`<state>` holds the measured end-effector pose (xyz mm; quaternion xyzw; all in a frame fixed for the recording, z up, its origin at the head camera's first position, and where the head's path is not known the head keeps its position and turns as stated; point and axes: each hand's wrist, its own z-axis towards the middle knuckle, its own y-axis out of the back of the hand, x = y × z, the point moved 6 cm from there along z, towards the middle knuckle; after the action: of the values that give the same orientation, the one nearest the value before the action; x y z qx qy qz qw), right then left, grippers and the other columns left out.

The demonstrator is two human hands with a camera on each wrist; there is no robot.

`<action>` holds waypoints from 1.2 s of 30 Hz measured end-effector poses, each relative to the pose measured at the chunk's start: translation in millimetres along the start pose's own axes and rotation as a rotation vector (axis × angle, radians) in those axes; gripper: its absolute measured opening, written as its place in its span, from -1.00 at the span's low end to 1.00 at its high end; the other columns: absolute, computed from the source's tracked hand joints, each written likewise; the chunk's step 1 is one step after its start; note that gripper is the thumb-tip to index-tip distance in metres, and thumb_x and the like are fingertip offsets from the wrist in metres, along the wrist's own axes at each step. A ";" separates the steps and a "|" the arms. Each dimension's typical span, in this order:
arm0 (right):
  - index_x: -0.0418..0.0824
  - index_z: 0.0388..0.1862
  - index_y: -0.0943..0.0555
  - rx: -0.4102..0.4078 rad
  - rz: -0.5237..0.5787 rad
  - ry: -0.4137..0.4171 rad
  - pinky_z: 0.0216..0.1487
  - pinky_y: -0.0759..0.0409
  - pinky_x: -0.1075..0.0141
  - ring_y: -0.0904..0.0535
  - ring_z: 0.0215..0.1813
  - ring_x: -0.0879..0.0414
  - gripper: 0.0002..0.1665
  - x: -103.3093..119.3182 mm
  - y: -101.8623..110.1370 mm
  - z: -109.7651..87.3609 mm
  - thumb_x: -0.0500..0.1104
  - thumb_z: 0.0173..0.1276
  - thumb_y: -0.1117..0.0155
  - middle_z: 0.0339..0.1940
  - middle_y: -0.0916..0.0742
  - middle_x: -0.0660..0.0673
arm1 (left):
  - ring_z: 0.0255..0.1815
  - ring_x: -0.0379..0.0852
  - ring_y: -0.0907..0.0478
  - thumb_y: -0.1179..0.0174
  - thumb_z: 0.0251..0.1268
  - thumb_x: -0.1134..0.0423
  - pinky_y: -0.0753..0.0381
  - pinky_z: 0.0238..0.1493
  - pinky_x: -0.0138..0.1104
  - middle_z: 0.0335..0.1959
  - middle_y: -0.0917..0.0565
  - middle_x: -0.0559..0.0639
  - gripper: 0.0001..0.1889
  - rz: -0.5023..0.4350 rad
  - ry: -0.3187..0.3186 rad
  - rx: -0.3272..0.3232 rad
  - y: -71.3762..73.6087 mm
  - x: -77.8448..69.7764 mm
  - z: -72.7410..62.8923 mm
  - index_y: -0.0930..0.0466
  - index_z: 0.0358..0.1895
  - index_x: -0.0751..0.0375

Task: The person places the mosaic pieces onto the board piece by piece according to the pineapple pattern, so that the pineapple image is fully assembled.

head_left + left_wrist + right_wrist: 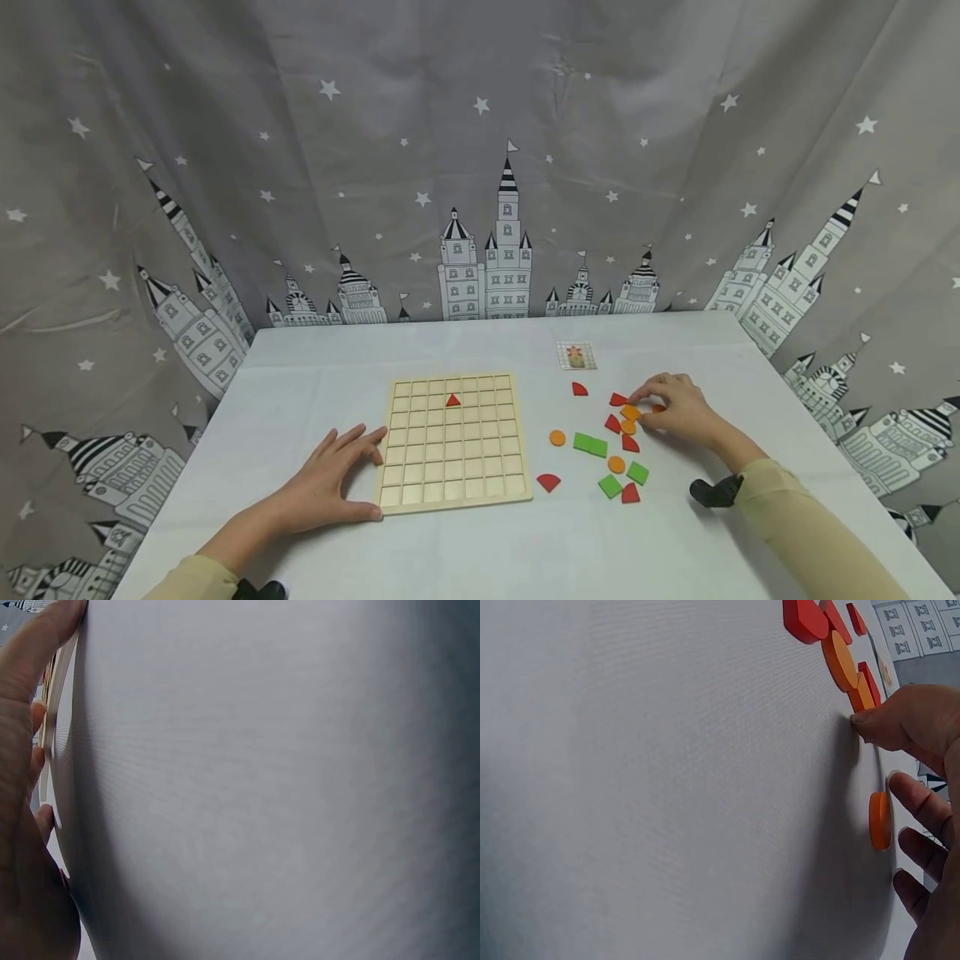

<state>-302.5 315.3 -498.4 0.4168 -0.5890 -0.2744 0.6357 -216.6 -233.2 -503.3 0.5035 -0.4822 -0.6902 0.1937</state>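
Observation:
My left hand (330, 479) rests at the left edge of a pale wooden grid board (386, 475), its thumb by the near corner and its fingers spread along the side. One red triangle (453, 401) lies in a cell near the board's far edge. On the right, my right hand (678, 408) pinches an orange square (630, 412) with thumb and index finger; the index fingertip is hidden in the right wrist view. An orange round piece (880, 821) lies under the other fingers. Beside the square are another orange round piece (628, 427) and red pieces (618, 399).
Green squares (591, 445), orange discs (557, 437) and red quarter-circle pieces (548, 482) are scattered right of the board. A small picture card (576, 356) lies at the back of the white table (315, 358). A grey castle-print curtain (360, 167) hangs behind.

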 end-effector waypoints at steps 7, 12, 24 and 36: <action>0.05 -0.11 -0.77 -0.010 -0.018 0.020 0.29 -0.29 -0.33 -0.28 0.27 -0.30 -0.74 5.3 2.9 -1.0 -0.05 0.20 -0.55 0.13 -0.60 -0.21 | 0.61 0.25 -0.05 -0.42 -0.16 -0.51 0.25 0.57 0.25 0.58 -0.30 -0.06 -0.31 -0.006 0.000 -0.003 2.0 1.6 -1.5 -0.43 -0.01 -0.27; 0.02 -0.06 -0.80 -0.005 0.020 0.002 0.21 -0.37 -0.27 -0.29 0.24 -0.25 -0.70 5.6 4.1 -3.3 -0.02 0.21 -0.57 0.10 -0.61 -0.18 | 0.61 0.25 -0.06 -0.41 -0.15 -0.51 0.24 0.56 0.26 0.57 -0.31 -0.04 -0.31 -0.007 -0.005 -0.008 3.3 1.1 -1.9 -0.43 -0.01 -0.27; -0.01 -0.16 -0.82 -0.043 0.009 0.049 0.29 -0.33 -0.33 -0.25 0.32 -0.27 -0.81 3.8 1.1 -5.7 -0.06 0.24 -0.56 0.08 -0.63 -0.16 | 0.61 0.25 -0.05 -0.42 -0.17 -0.51 0.25 0.57 0.26 0.57 -0.31 -0.01 -0.30 0.001 0.005 0.003 2.3 -0.2 -1.8 -0.43 -0.01 -0.26; 0.03 -0.15 -0.79 -0.060 0.112 0.146 0.40 -0.25 -0.33 -0.20 0.42 -0.17 -0.82 86.3 -1.9 20.9 -0.01 0.28 -0.52 0.16 -0.62 -0.10 | 0.61 0.26 -0.05 -0.42 -0.18 -0.51 0.25 0.57 0.26 0.57 -0.32 0.02 -0.30 0.012 0.023 0.020 1.4 -0.5 -0.3 -0.43 -0.03 -0.24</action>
<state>-309.2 237.6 -456.0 0.3826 -0.5550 -0.2249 0.7035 -216.5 -233.6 -501.8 0.5106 -0.4898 -0.6783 0.1984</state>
